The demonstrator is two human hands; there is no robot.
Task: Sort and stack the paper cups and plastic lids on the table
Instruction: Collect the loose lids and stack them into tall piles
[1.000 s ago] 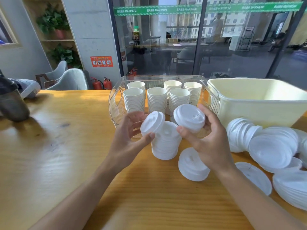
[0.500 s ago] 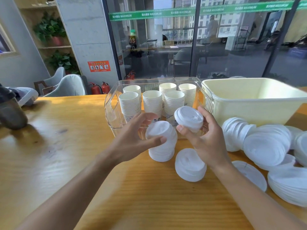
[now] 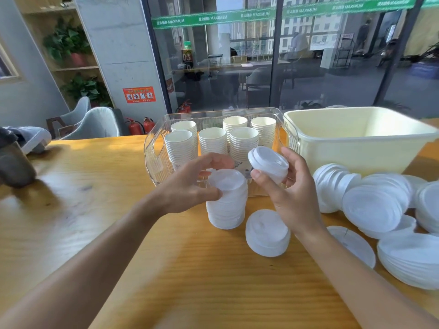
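A stack of white plastic lids (image 3: 226, 203) stands upright on the wooden table (image 3: 95, 222) in front of me. My left hand (image 3: 190, 184) curls round the top of that stack, thumb in front and fingers behind. My right hand (image 3: 292, 193) holds a small bunch of white lids (image 3: 268, 163), tilted, just right of and above the stack. A short pile of lids (image 3: 267, 232) lies on the table below my right hand. Several stacks of paper cups (image 3: 212, 143) stand in a clear plastic bin (image 3: 154, 160) behind.
A pale yellow tub (image 3: 356, 143) stands at the right behind the bin. Loose lids and toppled lid stacks (image 3: 377, 205) cover the table's right side. A dark object (image 3: 14, 162) sits at the far left edge. Chairs and a glass wall lie beyond.
My left hand brought its lid down onto the standing stack and now grips the stack's top. My right hand kept its lids raised, shifting only slightly.
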